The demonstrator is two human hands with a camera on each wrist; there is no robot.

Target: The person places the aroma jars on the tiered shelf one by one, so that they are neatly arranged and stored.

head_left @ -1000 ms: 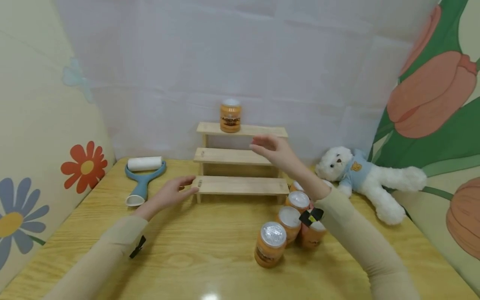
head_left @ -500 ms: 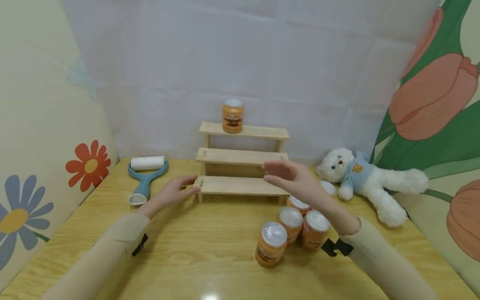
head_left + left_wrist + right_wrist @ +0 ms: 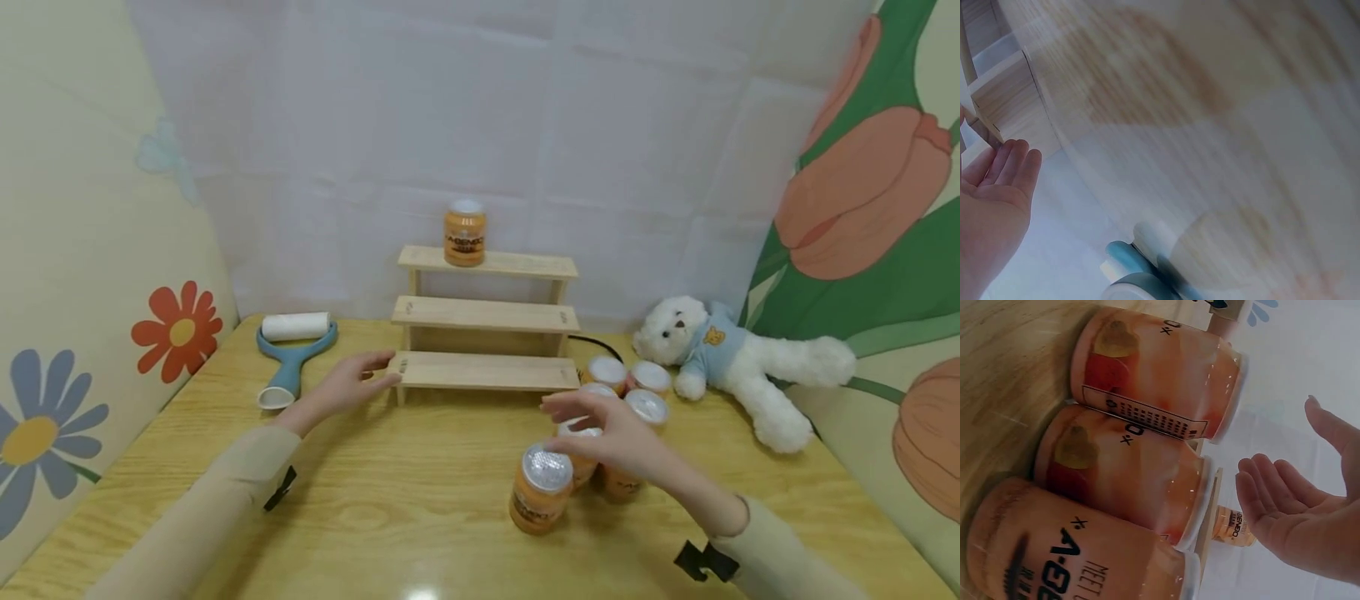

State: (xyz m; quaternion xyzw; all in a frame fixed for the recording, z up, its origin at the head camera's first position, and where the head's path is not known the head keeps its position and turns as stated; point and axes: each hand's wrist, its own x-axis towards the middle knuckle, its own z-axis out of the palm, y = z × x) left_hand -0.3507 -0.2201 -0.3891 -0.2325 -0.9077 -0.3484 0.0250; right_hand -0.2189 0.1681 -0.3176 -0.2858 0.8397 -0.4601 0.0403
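Note:
My left hand rests at the left end of the lowest step of a three-tier wooden rack. In the left wrist view its fingers lie nearly straight against the rack's end. The right hand hovers over a cluster of orange cans with silver lids, thumb and fingers spread and holding nothing. Nearest to it is the front can, whose lid lies just beside the thumb. Several more cans, such as one at the back, stand behind, partly hidden by this hand. A single can stands on the top step.
A blue-handled lint roller lies left of the rack. At the right back, a white teddy bear in a blue shirt lies on the wooden table. A black cable shows behind the cans. White cloth hangs behind the rack.
My right hand has come down and toward me from in front of the rack's upper steps to above the cans, uncovering the back ones. The left hand has stayed at the rack.

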